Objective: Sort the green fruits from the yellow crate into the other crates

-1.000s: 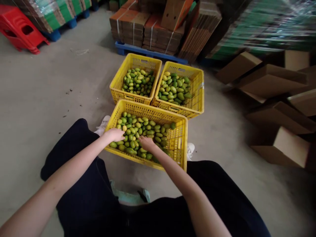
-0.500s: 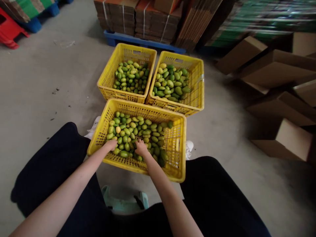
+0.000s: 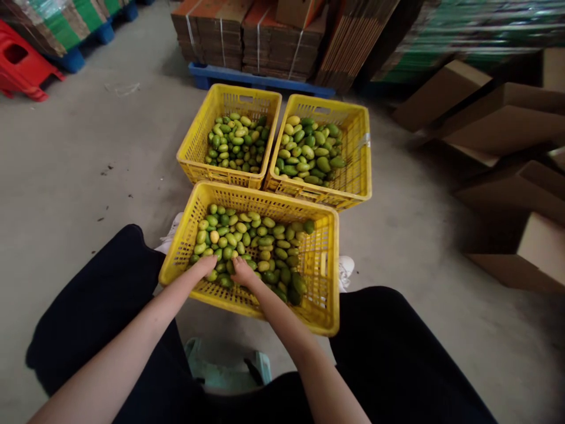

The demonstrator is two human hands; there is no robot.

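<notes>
A yellow slatted crate [image 3: 327, 306] between my legs holds many green and yellowish mangoes [image 3: 266, 241]. Both hands are down among the fruit on its near left side. My left hand [image 3: 206, 266] rests over mangoes by the near wall, its fingertips mostly hidden in the pile. To its right, my right hand [image 3: 242, 272] has thumb and fingers bent around a green mango [image 3: 230, 267]. One yellower mango [image 3: 214, 237] lies beyond the left hand.
Two more yellow crates, left [image 3: 185, 154] and right [image 3: 365, 171], hold mangoes against the front crate's far side. Behind them, flattened cartons [image 3: 273, 50] sit on a blue pallet [image 3: 265, 80]. Open cardboard boxes [image 3: 503, 126] stand right, a red stool [image 3: 26, 62] far left.
My right hand has shifted left across the mangoes, closer to my left hand, and its fingers have drawn in. The whole view has moved slightly.
</notes>
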